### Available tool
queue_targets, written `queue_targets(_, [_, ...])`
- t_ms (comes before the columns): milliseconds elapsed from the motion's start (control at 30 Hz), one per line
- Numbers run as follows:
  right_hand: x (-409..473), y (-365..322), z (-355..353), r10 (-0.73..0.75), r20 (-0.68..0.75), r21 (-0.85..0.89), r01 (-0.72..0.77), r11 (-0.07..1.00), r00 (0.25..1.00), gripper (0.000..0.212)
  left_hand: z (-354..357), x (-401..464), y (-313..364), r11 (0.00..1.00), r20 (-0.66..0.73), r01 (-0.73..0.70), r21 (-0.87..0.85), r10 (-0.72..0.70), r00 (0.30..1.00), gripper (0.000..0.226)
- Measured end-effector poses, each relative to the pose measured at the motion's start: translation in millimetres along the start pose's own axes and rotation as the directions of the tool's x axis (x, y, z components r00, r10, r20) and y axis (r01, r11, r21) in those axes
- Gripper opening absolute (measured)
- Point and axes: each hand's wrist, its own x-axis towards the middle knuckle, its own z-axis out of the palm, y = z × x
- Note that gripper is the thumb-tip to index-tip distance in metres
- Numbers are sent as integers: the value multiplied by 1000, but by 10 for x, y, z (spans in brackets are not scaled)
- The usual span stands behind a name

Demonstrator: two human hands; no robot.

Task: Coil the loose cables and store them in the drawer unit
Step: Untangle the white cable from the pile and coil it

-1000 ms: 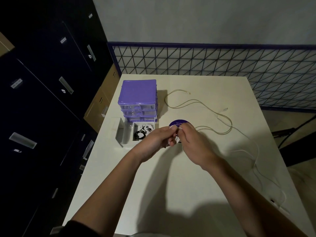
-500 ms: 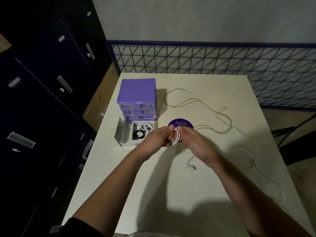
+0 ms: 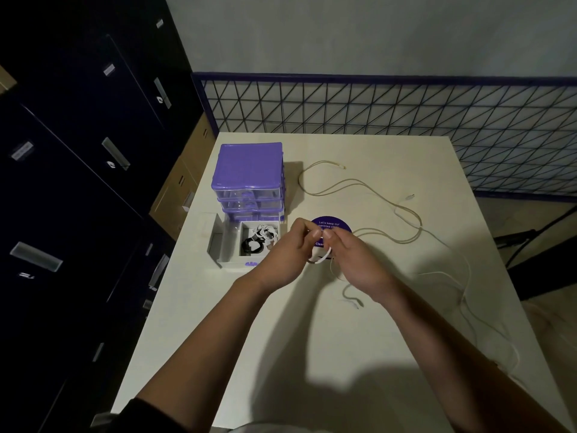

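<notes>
My left hand (image 3: 288,250) and my right hand (image 3: 352,260) meet above the table's middle, both pinching a small white cable coil (image 3: 321,257) between them. A loose tail of that cable (image 3: 351,296) hangs down onto the table. The purple drawer unit (image 3: 249,179) stands at the table's left. Its bottom drawer (image 3: 232,260) is pulled out and holds a white coil (image 3: 267,231) and a black coil (image 3: 253,245). A beige cable (image 3: 359,184) and a thin white cable (image 3: 465,285) lie loose on the right.
A round purple sticker (image 3: 332,225) lies on the white table (image 3: 312,339) behind my hands. Dark lockers (image 3: 78,182) stand on the left, a wire mesh fence (image 3: 406,110) runs behind the table, and cardboard boxes (image 3: 184,182) sit beside it.
The cable's loose tail has been drawn out from under my right hand and now trails on the table. The coil between my fingers has grown and hangs lower.
</notes>
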Motion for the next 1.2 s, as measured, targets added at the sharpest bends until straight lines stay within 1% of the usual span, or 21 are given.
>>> queue_targets(100, [-11,-19,7,-9,-10,-45,8,999,1000,44,-3,-2,-1,977,-32,-61,206,69,997,32])
queue_targets(167, [-23,-25,0,-22,5,-66,22,998,1000,42,-2,-3,-13,961,-58,-85,261,104,993,33])
queue_targets(267, [-27,-32,-37,-26,67,-133,35,990,997,36,-7,0,-3,962,-78,-81,261,105,991,34])
queue_targets(367, [-3,-33,-71,-41,112,-211,64,975,993,26,-16,-7,31,971,-75,-89,220,108,991,34])
queue_targets(467, [11,-13,-75,-59,99,-305,87,948,993,27,-37,13,28,977,-72,-89,192,104,992,37])
queue_targets(567, [-22,-32,-57,-54,94,-316,81,945,994,28,-85,47,-4,968,-59,-110,226,126,990,39])
queue_targets(633, [-33,-52,-46,-78,92,-368,107,924,993,31,-101,60,-15,965,-50,-121,235,136,989,40])
queue_targets(700, [-28,-71,-46,-96,93,-455,128,881,991,31,-86,54,-4,972,-54,-103,210,116,992,40])
queue_targets(800, [-22,-90,-50,-110,99,-565,146,812,989,24,-36,42,32,996,-79,-38,82,45,996,36])
queue_targets(900, [-37,-120,-62,-125,67,-618,139,774,990,25,-7,30,70,996,-69,34,-82,-40,997,37])
queue_targets(1000, [-47,-121,-39,-125,17,-636,107,764,992,23,-7,18,80,987,-42,68,-145,-75,996,38])
queue_targets(1033, [-42,-123,-27,-121,8,-603,101,791,993,23,-8,19,75,989,-43,61,-133,-68,997,38])
queue_targets(1067, [-33,-121,-13,-98,7,-524,87,847,995,25,-7,18,75,993,-51,49,-111,-55,997,38])
queue_targets(1100, [-23,-121,-6,-57,23,-378,61,924,998,27,-7,16,76,996,-60,33,-88,-38,997,39])
queue_targets(1133, [-13,-123,-9,-7,62,-161,17,987,998,28,-6,14,82,997,-67,19,-69,-23,997,40])
queue_targets(1167, [-9,-132,-22,32,121,83,-42,996,992,28,-7,17,85,998,-71,8,-62,-12,997,40])
queue_targets(1200, [-12,-141,-47,55,186,292,-109,950,981,26,-12,21,93,998,-72,3,-67,-8,997,41])
